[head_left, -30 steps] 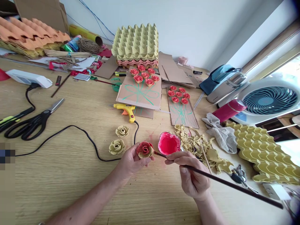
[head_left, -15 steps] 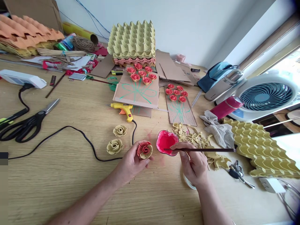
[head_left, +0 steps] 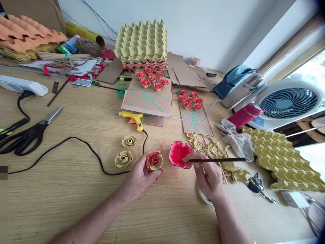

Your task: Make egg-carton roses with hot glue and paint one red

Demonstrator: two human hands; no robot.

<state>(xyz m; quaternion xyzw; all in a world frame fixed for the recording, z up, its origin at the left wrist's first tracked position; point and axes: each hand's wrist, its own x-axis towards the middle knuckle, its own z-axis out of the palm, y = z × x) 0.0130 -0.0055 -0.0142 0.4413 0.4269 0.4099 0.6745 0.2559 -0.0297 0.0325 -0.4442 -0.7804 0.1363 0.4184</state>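
Observation:
Between the fingers of my left hand (head_left: 143,173) is a paper rose (head_left: 154,160), red at its centre and on part of its petals, bare tan on the lower ones. My right hand (head_left: 208,176) grips a dark-handled paintbrush (head_left: 220,160), held nearly level. The brush's tip dips into a small scalloped bowl of red paint (head_left: 180,150); the bristles are hidden in the paint. Left of the rose lie two unpainted tan paper roses, one nearer (head_left: 123,159) and one farther (head_left: 129,141). Partly under my right hand sits a round pale container (head_left: 205,198).
A yellow glue gun (head_left: 132,119) lies ahead, its black cord looping left toward scissors (head_left: 33,132). Red roses sit on cardboard pieces (head_left: 149,101) beyond. Tan scraps (head_left: 210,147), keys (head_left: 260,188) and an egg tray (head_left: 286,159) lie right. Egg trays (head_left: 142,42) are stacked behind.
The rose in my left hand has turned, so more bare petals face right and downward. The brush handle has shifted slightly left and up, with its tip still in the paint bowl.

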